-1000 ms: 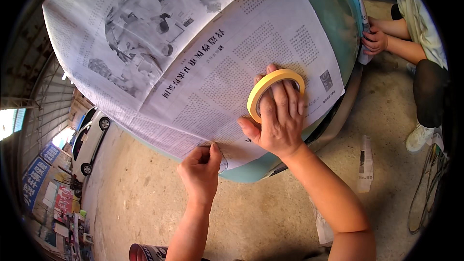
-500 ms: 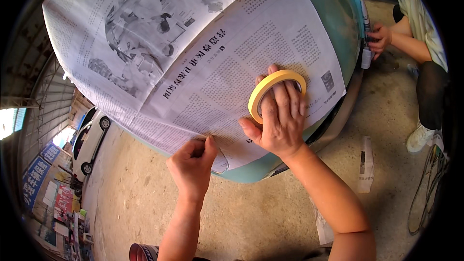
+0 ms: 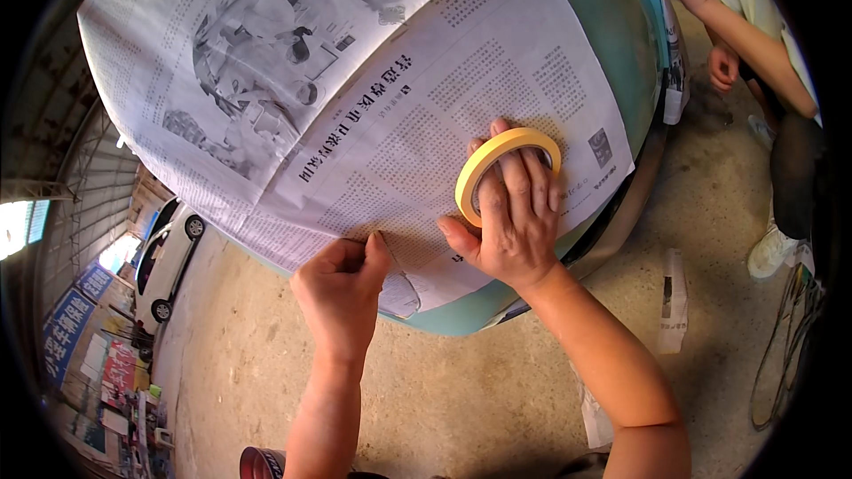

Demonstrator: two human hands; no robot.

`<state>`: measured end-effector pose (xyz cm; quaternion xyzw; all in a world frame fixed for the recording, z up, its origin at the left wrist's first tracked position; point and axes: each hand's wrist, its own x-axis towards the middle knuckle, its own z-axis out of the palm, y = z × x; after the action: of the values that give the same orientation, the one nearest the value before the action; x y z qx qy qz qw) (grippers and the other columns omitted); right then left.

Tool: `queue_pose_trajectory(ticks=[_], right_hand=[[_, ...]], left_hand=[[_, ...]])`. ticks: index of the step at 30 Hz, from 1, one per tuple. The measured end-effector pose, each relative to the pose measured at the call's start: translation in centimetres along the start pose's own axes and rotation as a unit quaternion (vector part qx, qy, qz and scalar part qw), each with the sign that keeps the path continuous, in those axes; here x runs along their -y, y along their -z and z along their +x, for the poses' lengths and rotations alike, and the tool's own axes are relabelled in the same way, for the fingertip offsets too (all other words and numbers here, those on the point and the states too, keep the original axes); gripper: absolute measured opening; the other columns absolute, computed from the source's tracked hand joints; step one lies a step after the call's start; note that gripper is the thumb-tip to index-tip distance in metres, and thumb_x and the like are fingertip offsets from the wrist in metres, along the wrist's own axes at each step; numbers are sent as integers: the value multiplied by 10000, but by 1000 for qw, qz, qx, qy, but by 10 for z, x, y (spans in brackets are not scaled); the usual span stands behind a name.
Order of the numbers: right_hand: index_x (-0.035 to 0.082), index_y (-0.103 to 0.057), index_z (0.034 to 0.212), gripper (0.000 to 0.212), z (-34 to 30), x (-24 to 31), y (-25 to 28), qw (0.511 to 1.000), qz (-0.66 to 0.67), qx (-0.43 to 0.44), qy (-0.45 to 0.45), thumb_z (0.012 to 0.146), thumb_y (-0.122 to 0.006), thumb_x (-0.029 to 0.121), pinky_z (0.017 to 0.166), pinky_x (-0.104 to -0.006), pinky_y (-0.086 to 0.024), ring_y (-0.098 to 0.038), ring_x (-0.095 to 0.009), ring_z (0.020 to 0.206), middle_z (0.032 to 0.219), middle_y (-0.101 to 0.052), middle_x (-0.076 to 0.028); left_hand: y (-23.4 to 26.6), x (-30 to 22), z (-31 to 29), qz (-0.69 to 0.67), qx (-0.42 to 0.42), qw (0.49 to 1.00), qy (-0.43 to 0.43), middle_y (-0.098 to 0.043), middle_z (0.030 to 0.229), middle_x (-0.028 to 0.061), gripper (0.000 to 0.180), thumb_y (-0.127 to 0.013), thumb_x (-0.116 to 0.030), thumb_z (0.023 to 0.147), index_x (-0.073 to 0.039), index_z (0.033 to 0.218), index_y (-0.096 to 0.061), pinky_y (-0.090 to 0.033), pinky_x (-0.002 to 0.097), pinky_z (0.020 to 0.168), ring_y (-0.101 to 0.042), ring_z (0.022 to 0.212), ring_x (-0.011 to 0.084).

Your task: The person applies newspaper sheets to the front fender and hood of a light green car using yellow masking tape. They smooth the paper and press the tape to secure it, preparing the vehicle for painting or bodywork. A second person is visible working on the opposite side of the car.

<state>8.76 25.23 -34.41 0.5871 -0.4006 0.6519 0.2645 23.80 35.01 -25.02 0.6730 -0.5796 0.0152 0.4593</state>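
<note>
Across the upper frame, creased newspaper (image 3: 359, 133) was draped over rounded green bodywork (image 3: 617, 18). Right of centre, a smooth yellow tape ring (image 3: 469, 176) was threaded by the outstretched right hand (image 3: 515, 239); the left hand (image 3: 339, 288) was curled closed, contents hidden.

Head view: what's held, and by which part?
The right grip has the yellow tape roll by its hole, fingers through it; whether the left grip pinches anything cannot be told.
</note>
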Motion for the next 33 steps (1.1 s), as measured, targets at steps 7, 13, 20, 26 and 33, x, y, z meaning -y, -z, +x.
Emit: queue_pose_trajectory(ticks=[7,13,20,26,33], right_hand=[[50,-590,1262,554,1,1,2,1000,-6,8,0,996,-455,517,1017,-432,-391,-531,-330,1222,1407,-555,-174],[47,-590,1277,566,2,-1,1,1000,3,-2,0,1005,-435,518,1013,-428,-396,-538,-332,1214,1408,-553,-176],[49,-583,1306,575,2,0,3,1000,-2,3,2,1004,-438,516,1017,-431,-394,-537,-328,1214,1411,-550,-179],[54,-585,1310,572,2,0,3,1000,-2,7,1,1001,-443,513,1020,-432,-394,-537,-326,1217,1410,-549,-177],[61,-587,1326,575,2,0,4,1000,-6,9,2,1001,-438,512,1019,-431,-405,-536,-317,1225,1414,-549,-175]], left_hand=[[-13,23,-22,50,4,999,15,-668,587,73,221,-751,-142,842,49,740,-707,-479,261,545,-577,525,80],[-26,42,-41,46,1,999,21,-667,582,80,214,-753,-151,834,35,735,-713,-487,260,553,-583,511,89],[-24,45,-40,35,11,999,8,-641,590,38,197,-725,-113,846,66,767,-707,-450,250,544,-521,559,54],[-15,33,-28,32,-3,999,-33,-677,603,81,199,-751,-134,830,36,736,-709,-492,270,553,-596,523,100],[-5,10,-7,29,-10,999,-37,-669,594,72,202,-753,-135,823,44,739,-709,-470,260,543,-564,525,78]])
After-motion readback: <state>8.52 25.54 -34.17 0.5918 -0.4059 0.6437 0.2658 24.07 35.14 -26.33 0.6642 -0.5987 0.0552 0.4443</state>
